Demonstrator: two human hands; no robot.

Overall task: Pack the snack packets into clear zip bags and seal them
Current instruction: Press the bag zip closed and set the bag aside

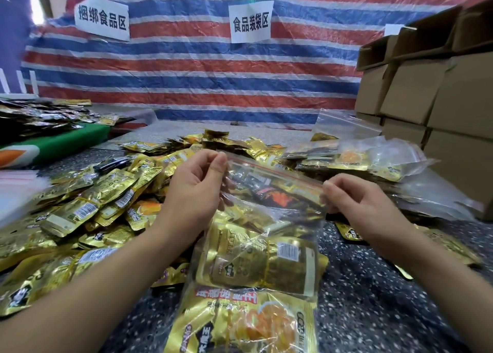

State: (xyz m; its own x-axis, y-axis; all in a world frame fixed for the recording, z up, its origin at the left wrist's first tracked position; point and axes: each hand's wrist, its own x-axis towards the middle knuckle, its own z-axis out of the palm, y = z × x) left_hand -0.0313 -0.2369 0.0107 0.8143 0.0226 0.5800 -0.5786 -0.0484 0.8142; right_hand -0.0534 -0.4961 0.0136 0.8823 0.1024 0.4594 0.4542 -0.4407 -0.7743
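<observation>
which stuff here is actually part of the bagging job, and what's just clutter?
In the job:
- zip bag, filled with gold packets, pinched at its top corners by left hand and right hand
- loose packet pile
- filled bags stack

Lying about:
- cardboard boxes
- striped tarp
- paper signs
- green board

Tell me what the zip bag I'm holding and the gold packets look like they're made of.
Zip bag: thin clear plastic film, glossy and wrinkled, since the packets show through it; red strip along its mouth. Gold packets: probably metallised foil laminate, given the mirror-like creased shine and printed labels. The left hand and right hand pinch the bag's top corners.
</observation>
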